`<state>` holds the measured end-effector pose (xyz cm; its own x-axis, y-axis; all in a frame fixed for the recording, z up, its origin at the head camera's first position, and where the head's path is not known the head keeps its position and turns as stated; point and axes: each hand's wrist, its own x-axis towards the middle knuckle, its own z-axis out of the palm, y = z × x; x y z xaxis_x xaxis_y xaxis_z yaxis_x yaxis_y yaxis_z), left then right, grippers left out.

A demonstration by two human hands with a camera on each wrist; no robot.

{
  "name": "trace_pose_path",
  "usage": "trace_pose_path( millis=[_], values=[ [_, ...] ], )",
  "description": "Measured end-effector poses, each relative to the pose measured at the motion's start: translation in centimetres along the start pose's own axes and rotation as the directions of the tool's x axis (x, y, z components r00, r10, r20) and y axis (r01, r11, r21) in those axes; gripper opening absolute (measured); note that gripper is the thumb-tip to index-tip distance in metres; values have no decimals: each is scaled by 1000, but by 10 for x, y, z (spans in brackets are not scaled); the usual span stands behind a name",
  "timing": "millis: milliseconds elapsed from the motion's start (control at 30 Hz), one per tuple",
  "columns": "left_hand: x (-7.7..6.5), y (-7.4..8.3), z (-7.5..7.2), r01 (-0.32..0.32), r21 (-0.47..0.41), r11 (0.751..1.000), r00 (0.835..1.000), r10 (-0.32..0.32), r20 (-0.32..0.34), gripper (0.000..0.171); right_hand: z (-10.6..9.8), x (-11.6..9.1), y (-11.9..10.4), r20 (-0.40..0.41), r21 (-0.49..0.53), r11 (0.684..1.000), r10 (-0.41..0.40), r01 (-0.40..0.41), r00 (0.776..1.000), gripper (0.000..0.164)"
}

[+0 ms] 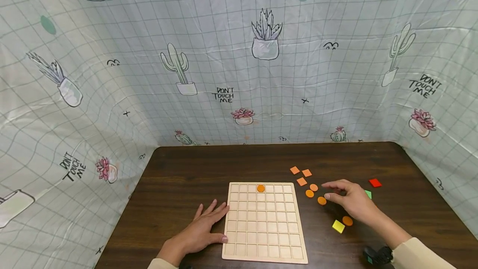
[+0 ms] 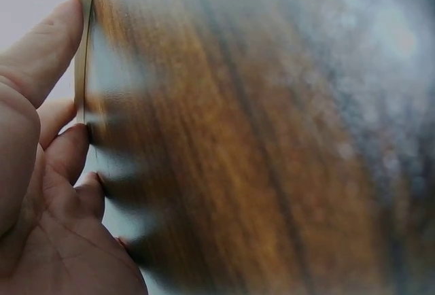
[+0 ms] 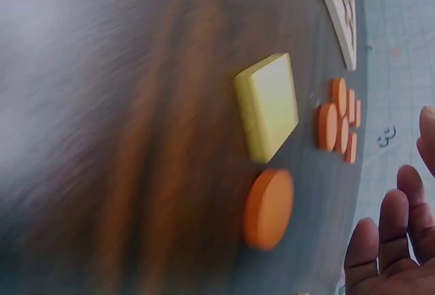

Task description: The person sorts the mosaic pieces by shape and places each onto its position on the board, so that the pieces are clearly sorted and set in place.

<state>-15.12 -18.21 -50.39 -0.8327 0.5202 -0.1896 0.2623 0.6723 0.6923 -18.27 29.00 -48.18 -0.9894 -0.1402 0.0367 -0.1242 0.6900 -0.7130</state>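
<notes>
A pale wooden grid board (image 1: 262,225) lies on the table with one orange disc (image 1: 261,188) in its top row. My left hand (image 1: 201,231) rests at the board's left side, thumb and fingertips against the edge; the left wrist view shows the fingers along that thin edge (image 2: 83,64). Over the table to the right, my right hand (image 1: 352,200) hovers with thumb and index finger apart and nothing between them. Close to its fingertips lie three orange discs (image 1: 322,200). Nearer the wrist are another orange disc (image 3: 269,209) and a yellow square tile (image 3: 268,108).
Three orange square tiles (image 1: 301,181) lie beyond the discs. A red tile (image 1: 375,182) sits to the far right, and a green tile (image 1: 368,194) is partly covered by my right hand. A patterned curtain (image 1: 242,74) encloses the dark wood table (image 1: 179,177).
</notes>
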Motion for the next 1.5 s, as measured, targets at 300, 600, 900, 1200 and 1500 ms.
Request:
trace_pose_path(
  millis=[300,600,900,1200,1500],
  values=[
    [0,0,1,-3,-3,1000,1000,4,3,90,-14,-25,25,52,-79,996,-47,51,998,40],
    [-1,1,1,-7,0,1000,1000,7,3,89,-20,-41,48,116,-115,990,-65,78,991,42],
    [-2,0,2,-8,4,1000,1000,8,0,89,-18,-47,63,149,-116,988,-85,103,985,44],
    [-2,1,2,-5,10,1000,1000,5,-1,89,-11,-50,63,98,-109,991,-61,72,993,36],
    [-1,1,0,-12,9,1000,1000,12,-9,89,-11,-47,59,71,-100,995,13,-6,997,29]
  ],
)
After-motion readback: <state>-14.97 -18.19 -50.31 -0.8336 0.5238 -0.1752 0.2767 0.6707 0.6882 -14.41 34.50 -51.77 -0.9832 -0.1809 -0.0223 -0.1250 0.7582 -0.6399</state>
